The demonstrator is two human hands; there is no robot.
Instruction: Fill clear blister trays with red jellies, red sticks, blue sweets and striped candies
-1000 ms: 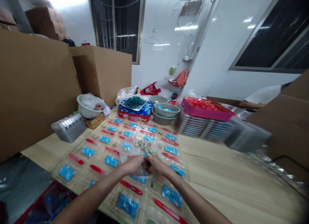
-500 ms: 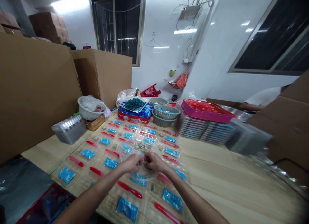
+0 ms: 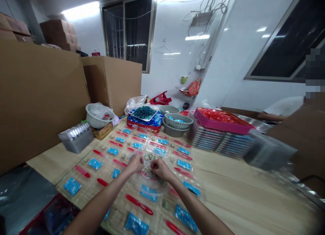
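A clear round tub (image 3: 158, 191) sits on top of the laid-out trays. Small multicoloured pieces (image 3: 149, 156) lie inside it. My left hand (image 3: 137, 162) is over the tub's left side, fingers pinched together. Just right of it, my right hand (image 3: 159, 169) is also closed in a pinch above the pieces. Anything between the fingertips is too small to make out. Around the tub, clear plastic trays hold blue packets (image 3: 137, 224), red pen-like sticks (image 3: 139, 204) and small striped blocks (image 3: 166, 204).
Grey baskets (image 3: 177, 121), a tray of dark teal pieces (image 3: 144, 112) and a pink tray of red pieces (image 3: 220, 120) stand at the back. Stacked clear trays (image 3: 77, 138) are at left. Cardboard (image 3: 38, 99) borders the table. Another person's arm (image 3: 273, 116) shows at right.
My hands have moved apart, the left one going left and up a little. More of the coloured pieces in the tub show between them. The view has shifted slightly.
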